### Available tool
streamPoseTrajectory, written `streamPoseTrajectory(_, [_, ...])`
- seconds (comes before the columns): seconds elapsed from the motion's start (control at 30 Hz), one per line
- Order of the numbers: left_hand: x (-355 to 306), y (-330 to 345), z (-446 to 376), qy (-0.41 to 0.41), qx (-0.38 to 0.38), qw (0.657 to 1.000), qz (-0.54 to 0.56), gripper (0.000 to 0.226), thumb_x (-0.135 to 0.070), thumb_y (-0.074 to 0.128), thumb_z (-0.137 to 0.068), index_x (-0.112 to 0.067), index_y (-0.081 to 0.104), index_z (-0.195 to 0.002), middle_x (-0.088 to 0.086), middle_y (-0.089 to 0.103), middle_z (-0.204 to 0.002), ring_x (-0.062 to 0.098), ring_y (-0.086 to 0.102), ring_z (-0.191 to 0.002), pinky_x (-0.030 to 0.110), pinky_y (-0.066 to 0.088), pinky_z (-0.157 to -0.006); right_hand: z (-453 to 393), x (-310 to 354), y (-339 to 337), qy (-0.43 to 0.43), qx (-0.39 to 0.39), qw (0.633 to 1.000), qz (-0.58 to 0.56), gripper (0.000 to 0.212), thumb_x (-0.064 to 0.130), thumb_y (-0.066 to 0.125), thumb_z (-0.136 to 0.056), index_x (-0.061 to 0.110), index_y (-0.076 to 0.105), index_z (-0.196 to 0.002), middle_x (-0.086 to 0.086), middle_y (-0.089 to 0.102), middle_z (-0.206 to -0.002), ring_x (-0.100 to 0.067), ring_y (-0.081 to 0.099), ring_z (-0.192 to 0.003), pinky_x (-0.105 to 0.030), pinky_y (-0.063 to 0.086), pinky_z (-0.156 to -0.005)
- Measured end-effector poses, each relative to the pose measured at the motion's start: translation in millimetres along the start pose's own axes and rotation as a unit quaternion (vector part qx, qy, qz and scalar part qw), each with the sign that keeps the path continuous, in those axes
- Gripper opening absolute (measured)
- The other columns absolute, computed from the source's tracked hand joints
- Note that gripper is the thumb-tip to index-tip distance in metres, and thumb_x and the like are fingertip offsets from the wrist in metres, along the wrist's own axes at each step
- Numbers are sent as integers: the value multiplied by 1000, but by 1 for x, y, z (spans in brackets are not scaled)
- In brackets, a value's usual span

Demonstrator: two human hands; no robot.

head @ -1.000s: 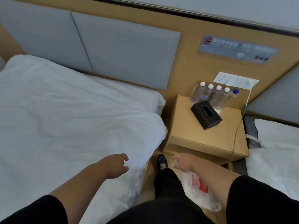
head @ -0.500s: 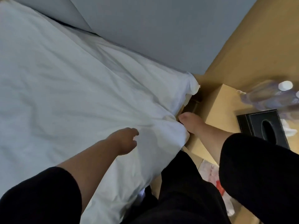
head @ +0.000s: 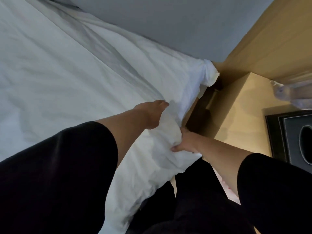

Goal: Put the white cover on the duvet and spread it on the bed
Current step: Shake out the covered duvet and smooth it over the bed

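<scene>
The duvet (head: 70,68), in its white cover, is spread across the bed and fills the left and upper part of the head view; its near right corner is bunched up at the bed's right edge and hangs partly over that edge. Long creases are seen running from the upper left toward this corner. The bunched corner is gripped from the side by the right hand (head: 184,142), whose fingers are sunk into the fabric while the thumb is pressed along the fold below; the cloth is puckered around the grip. The left hand (head: 152,114) is laid on the duvet just above that corner, close to the right hand but not touching it. Its fingertips are hidden in a fold, so whether the fingers are straight or closed on the cloth cannot be told. Both forearms are bare below black sleeves (head: 55,174). A white bed sheet corner (head: 209,75) is seen knotted at the head of the bed, against the grey padded headboard (head: 168,22). A wooden nightstand (head: 239,112) stands just beside the bed's right edge, and on its far right a black tissue box (head: 290,137) is partly shown. A blurred clear bottle (head: 290,92) lies beyond the box.
</scene>
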State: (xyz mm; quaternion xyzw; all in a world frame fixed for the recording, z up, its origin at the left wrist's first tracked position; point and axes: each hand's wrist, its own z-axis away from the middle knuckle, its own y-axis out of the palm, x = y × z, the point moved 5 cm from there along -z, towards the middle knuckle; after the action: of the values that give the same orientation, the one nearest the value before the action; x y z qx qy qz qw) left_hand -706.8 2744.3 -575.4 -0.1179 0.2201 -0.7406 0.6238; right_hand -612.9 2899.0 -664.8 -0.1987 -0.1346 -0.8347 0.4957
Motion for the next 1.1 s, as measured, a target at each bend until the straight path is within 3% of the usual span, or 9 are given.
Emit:
streamPoseTrajectory(0.07, [0, 12, -15, -27, 95, 988, -119, 89, -24, 76, -79, -28, 25, -153, -2, 37, -152, 29, 52, -129, 44, 50, -95, 4, -8, -1, 11, 11, 1000, -16, 112, 48, 85, -73, 32, 13, -158, 3, 35, -155, -23, 47, -128, -31, 45, -99])
streamPoseTrajectory(0.13, [-5, 15, -22, -57, 138, 962, -228, 70, -29, 82, -75, -23, 49, -137, 0, 54, -129, 27, 61, -114, 39, 50, -80, 6, -21, -3, 50, 28, 998, -39, 103, 47, 84, -75, 36, 22, -156, 5, 37, -150, -20, 47, -116, -28, 51, -78])
streamPoseTrajectory(0.23, [-11, 11, -21, -75, 129, 964, -223, 25, -11, 63, -87, -17, 66, -111, 0, 63, -103, 24, 63, -95, 36, 48, -73, 12, -25, -6, 65, 34, 997, 30, 79, 54, 78, -78, 28, 45, -145, 4, 49, -141, -23, 52, -118, -35, 53, -83])
streamPoseTrajectory(0.33, [-7, -11, -6, -73, 57, 984, -154, 24, -13, 51, -91, -15, 67, -109, 4, 65, -109, 27, 63, -102, 37, 54, -83, 23, -4, -45, 3, -90, 985, 148, 56, 56, 62, -89, 21, 59, -133, -4, 61, -131, -26, 59, -116, -39, 51, -95])
streamPoseTrajectory(0.5, [-24, -123, 7, -65, -142, 987, -41, 30, -21, 47, -95, -12, 63, -118, 10, 63, -122, 31, 57, -117, 34, 47, -88, 90, 38, -198, -28, -343, 905, 249, 43, 56, 53, -95, 22, 60, -120, -7, 66, -119, -32, 61, -110, -39, 52, -87])
streamPoseTrajectory(0.7, [-49, -188, 5, -42, -263, 963, 48, 7, -12, 47, -94, -16, 50, -100, 13, 59, -119, 27, 52, -96, 29, 35, -74, 116, 45, -273, 3, -461, 837, 296, 41, 52, 48, -100, 17, 64, -117, -12, 68, -115, -37, 62, -107, -37, 44, -77])
streamPoseTrajectory(0.77, [-39, -175, -1, -8, -252, 960, 120, 19, -22, 56, -95, -18, 50, -112, 9, 51, -129, 23, 50, -94, 29, 37, -75, 92, 30, -273, 38, -453, 837, 306, 37, 45, 44, -102, 18, 61, -119, -12, 65, -120, -37, 61, -111, -39, 41, -78])
streamPoseTrajectory(0.93, [28, -85, -5, -36, -175, 976, 121, 73, -23, 62, -90, -26, 26, -153, -1, 23, -158, 28, 42, -134, 40, 43, -101, 13, -6, -249, 164, -429, 872, 171, 42, 19, 42, -103, 11, 43, -145, -13, 41, -147, -34, 41, -137, -47, 41, -109])
streamPoseTrajectory(1.1, [100, 17, -7, -143, -150, 971, 117, 94, -48, 70, -83, -29, 14, -156, 2, 3, -166, 35, 18, -148, 50, 29, -116, -9, 31, -178, 100, -539, 833, -69, 67, 28, 51, -93, 16, 24, -153, -9, 21, -162, -32, 29, -145, -53, 25, -116])
